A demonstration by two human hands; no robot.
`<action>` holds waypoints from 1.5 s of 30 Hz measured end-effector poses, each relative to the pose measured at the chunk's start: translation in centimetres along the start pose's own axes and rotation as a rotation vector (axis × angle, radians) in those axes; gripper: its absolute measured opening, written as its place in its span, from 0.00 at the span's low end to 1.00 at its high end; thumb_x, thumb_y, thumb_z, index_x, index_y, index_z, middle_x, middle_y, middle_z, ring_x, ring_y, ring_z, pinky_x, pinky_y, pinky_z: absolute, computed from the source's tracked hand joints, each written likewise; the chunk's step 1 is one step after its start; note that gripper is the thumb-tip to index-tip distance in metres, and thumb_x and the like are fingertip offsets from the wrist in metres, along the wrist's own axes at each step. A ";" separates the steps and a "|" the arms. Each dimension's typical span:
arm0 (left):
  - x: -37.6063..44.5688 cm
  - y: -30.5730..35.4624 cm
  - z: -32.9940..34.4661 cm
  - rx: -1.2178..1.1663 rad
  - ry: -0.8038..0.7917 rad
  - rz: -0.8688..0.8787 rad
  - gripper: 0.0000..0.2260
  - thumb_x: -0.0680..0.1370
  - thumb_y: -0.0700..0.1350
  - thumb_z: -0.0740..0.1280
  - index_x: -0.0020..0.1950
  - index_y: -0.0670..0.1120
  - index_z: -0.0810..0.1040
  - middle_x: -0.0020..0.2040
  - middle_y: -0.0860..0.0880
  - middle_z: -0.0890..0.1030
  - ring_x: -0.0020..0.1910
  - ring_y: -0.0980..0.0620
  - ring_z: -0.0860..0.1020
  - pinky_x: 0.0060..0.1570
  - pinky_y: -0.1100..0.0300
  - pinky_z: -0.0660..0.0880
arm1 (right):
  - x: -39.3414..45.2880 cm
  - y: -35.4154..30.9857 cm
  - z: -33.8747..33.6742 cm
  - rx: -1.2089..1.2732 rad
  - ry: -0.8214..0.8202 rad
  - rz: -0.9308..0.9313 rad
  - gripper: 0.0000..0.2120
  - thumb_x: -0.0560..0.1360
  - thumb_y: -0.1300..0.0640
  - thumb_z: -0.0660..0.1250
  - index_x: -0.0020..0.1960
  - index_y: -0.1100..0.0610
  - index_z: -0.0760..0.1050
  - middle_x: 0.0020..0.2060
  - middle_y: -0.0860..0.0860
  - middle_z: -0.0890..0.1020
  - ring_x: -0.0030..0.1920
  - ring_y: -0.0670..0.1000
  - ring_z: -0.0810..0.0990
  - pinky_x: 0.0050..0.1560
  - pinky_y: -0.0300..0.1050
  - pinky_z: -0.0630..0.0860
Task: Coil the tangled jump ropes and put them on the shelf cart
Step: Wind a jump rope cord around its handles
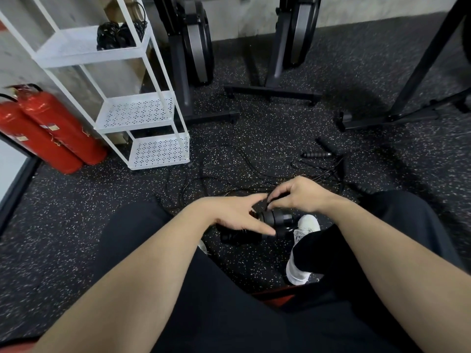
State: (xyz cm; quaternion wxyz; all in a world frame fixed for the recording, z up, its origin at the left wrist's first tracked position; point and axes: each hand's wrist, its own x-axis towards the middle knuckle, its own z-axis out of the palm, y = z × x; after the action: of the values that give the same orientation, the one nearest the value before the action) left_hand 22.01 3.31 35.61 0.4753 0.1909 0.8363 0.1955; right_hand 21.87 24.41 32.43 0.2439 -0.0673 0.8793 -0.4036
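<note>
Speckled rubber floor (280,103) lies open between the white shelf cart (142,115) far left and machine bases far right. Left hand (237,212), fingers extended, supports black rope handles (276,217); right hand (298,193) pinches thin black cord. Tangled ropes (229,171) lie just beyond.

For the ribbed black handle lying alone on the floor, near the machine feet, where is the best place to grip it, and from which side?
Probably grip the ribbed handle around its middle, coming from above with fingers across its length. It lies flat and nearly sideways on the floor, so both long sides are free. Its thin cord runs off toward the tangled ropes, so lift slowly.
</note>
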 end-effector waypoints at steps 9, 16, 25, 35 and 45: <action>3.0 -1.3 1.2 0.114 0.155 -0.034 0.34 0.73 0.68 0.71 0.73 0.52 0.71 0.64 0.53 0.79 0.57 0.51 0.78 0.60 0.53 0.76 | 0.4 -0.8 1.6 -0.139 -0.010 -0.033 0.04 0.76 0.54 0.74 0.47 0.44 0.85 0.30 0.34 0.81 0.31 0.33 0.78 0.35 0.27 0.70; 3.4 -1.0 1.6 0.072 0.349 -0.075 0.22 0.76 0.66 0.69 0.61 0.52 0.76 0.46 0.54 0.81 0.39 0.55 0.79 0.36 0.57 0.72 | 0.4 -0.5 1.6 -0.198 0.056 -0.071 0.09 0.79 0.51 0.69 0.55 0.40 0.83 0.50 0.41 0.85 0.49 0.47 0.83 0.55 0.50 0.80; 3.9 -1.3 1.7 0.129 0.573 -0.188 0.18 0.80 0.61 0.65 0.60 0.49 0.73 0.52 0.50 0.79 0.47 0.47 0.76 0.42 0.54 0.70 | 0.4 -1.2 2.0 -0.166 -0.125 0.085 0.07 0.84 0.52 0.62 0.51 0.55 0.73 0.31 0.49 0.83 0.30 0.51 0.82 0.28 0.38 0.74; 4.0 -1.6 1.2 -0.490 0.619 -0.157 0.10 0.78 0.55 0.71 0.48 0.49 0.78 0.43 0.49 0.83 0.38 0.50 0.79 0.34 0.58 0.71 | 0.0 -2.4 2.3 -0.328 0.012 -0.126 0.18 0.86 0.45 0.50 0.49 0.51 0.74 0.39 0.45 0.78 0.43 0.49 0.78 0.49 0.50 0.74; 3.3 -2.2 0.7 -1.125 0.331 -0.080 0.20 0.75 0.44 0.77 0.63 0.40 0.78 0.48 0.39 0.85 0.40 0.43 0.82 0.47 0.45 0.82 | 0.1 -1.9 1.9 -0.242 0.101 -0.056 0.21 0.84 0.37 0.48 0.41 0.45 0.69 0.36 0.43 0.77 0.40 0.47 0.77 0.48 0.49 0.74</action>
State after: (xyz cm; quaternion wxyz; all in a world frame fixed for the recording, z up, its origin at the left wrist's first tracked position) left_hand 20.77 3.23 31.80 0.3738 -0.1554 0.6736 0.6184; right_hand 22.58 21.84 32.78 0.1783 -0.1002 0.9304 -0.3041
